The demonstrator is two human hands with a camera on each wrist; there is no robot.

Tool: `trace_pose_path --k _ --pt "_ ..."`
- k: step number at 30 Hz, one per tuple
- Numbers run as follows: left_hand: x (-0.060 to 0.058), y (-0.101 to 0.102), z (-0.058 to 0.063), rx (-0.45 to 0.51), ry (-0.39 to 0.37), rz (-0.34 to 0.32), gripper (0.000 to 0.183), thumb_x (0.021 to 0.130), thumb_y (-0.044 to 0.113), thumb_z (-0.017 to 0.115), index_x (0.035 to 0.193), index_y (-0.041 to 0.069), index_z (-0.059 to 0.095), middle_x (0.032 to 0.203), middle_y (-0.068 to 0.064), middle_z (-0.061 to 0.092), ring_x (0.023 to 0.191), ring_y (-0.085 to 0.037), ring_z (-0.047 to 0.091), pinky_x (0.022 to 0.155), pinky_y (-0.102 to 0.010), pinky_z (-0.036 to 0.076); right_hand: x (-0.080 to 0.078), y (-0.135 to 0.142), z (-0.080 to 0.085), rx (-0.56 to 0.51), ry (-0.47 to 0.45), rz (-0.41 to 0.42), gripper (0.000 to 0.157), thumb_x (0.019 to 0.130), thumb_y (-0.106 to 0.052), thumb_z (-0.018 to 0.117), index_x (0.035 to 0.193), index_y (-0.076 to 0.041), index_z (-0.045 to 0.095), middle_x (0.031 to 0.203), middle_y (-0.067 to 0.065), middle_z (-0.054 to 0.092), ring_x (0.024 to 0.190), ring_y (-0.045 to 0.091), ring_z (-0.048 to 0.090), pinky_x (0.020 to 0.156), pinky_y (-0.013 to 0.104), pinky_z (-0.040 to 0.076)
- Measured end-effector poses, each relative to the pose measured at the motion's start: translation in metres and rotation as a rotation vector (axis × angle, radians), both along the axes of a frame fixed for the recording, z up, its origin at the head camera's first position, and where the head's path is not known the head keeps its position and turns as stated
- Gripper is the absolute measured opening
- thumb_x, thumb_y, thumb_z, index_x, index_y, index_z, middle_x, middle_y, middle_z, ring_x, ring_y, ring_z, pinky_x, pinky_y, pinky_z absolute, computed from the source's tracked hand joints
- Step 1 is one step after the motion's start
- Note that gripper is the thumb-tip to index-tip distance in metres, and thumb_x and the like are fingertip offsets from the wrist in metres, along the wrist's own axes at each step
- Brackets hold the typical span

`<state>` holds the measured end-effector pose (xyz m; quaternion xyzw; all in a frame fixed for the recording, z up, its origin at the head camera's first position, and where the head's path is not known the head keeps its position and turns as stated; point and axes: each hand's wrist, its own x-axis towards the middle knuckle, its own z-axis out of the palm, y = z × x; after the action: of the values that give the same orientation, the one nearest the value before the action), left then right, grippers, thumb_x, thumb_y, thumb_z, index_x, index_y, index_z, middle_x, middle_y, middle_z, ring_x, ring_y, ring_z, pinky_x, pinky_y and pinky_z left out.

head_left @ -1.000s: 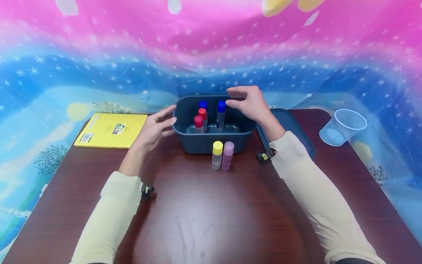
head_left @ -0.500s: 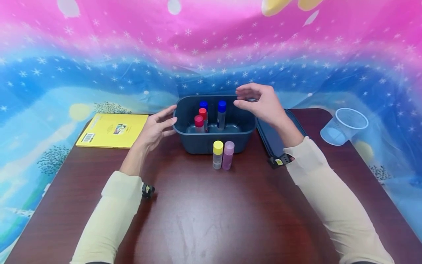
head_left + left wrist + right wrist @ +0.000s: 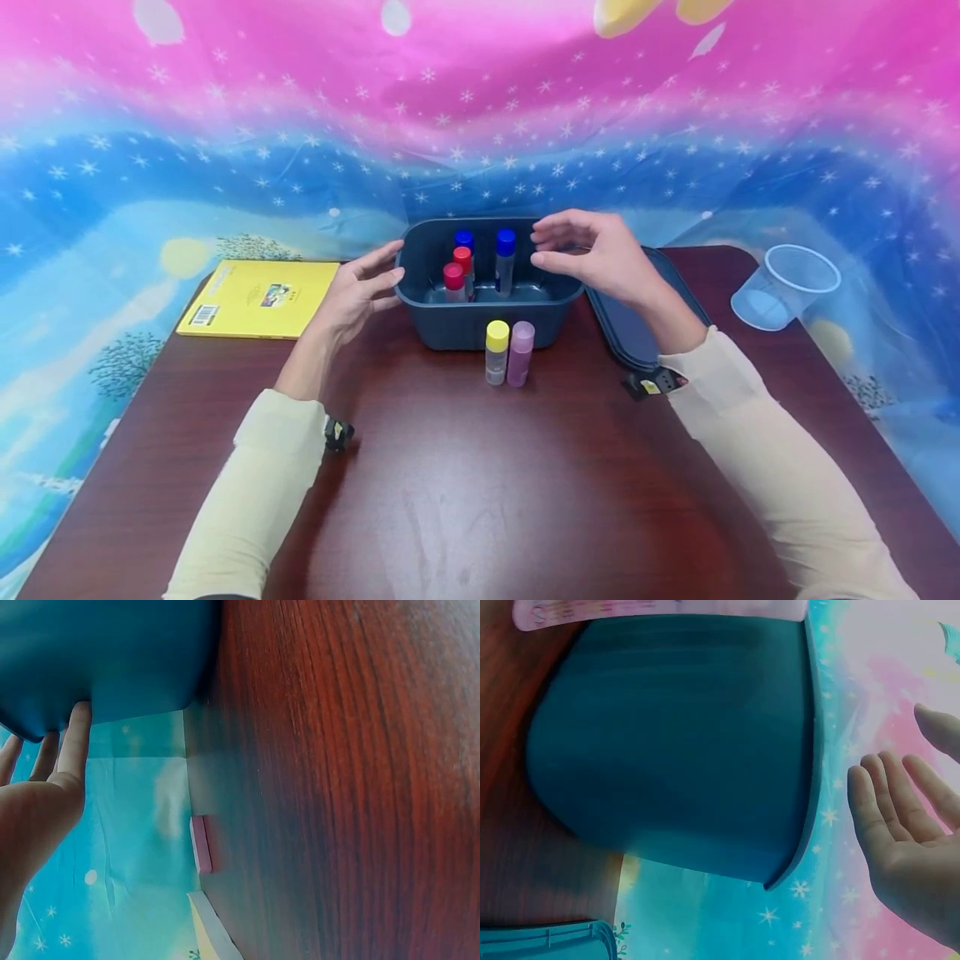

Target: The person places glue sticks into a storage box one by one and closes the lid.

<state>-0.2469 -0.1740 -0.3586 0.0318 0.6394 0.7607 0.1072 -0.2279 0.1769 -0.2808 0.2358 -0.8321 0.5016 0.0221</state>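
Against the left end of a dark blue-grey plastic bin (image 3: 483, 327), my left hand (image 3: 352, 292) rests its extended fingers; the left wrist view shows fingertips (image 3: 80, 712) touching the wall. My right hand (image 3: 596, 254) hovers over the bin's right end, fingers loosely bent and holding nothing. Inside the bin stand two blue-capped glue sticks (image 3: 505, 265) and two red-capped ones (image 3: 453, 281), their lower parts partly hidden. Just in front of the bin, a yellow-capped glue stick (image 3: 496, 354) and a purple one (image 3: 520, 354) stand upright side by side.
A yellow book (image 3: 255, 298) lies at the left table edge. The bin's dark lid (image 3: 626, 321) lies to the right, partly beneath my right forearm. A mesh basket (image 3: 783, 287) sits tilted at the far right. A small pink block (image 3: 200, 844) shows in the left wrist view.
My right hand has moved right, away from the blue-capped glue stick standing in the bin, then sunk slightly. The left hand stays at the bin's left end.
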Motion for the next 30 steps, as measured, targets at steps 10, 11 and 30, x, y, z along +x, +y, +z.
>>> trace_pose_path --k 10,11,30 --pt "0.001 0.002 0.0 -0.002 0.005 -0.005 0.061 0.099 0.011 0.066 0.155 0.012 0.043 0.155 -0.016 0.041 0.139 -0.036 0.044 0.091 -0.034 0.057 0.014 0.007 -0.008 -0.02 -0.028 0.143 0.039 0.093 -0.008 0.075 0.13 0.0 0.066 0.123 0.016 0.069 0.112 0.027 0.067 0.087 0.027 0.058" --pt "0.001 0.002 0.0 -0.002 0.005 -0.005 0.061 0.099 0.011 0.066 0.156 0.012 0.043 0.155 -0.016 0.041 0.139 -0.036 0.044 0.091 -0.034 0.057 0.014 0.007 -0.009 -0.016 -0.025 0.161 0.039 0.093 -0.007 0.075 0.13 0.0 0.066 0.123 0.016 0.07 0.112 0.026 0.067 0.087 0.027 0.058" --pt "0.0 0.001 0.0 0.013 0.008 -0.003 0.06 0.099 0.01 0.065 0.155 0.011 0.043 0.158 -0.014 0.038 0.139 -0.035 0.045 0.09 -0.033 0.058 0.022 0.005 -0.024 0.173 -0.159 0.356 0.032 0.093 -0.011 0.076 0.124 -0.005 0.072 0.118 0.008 0.073 0.108 0.019 0.07 0.089 0.031 0.058"
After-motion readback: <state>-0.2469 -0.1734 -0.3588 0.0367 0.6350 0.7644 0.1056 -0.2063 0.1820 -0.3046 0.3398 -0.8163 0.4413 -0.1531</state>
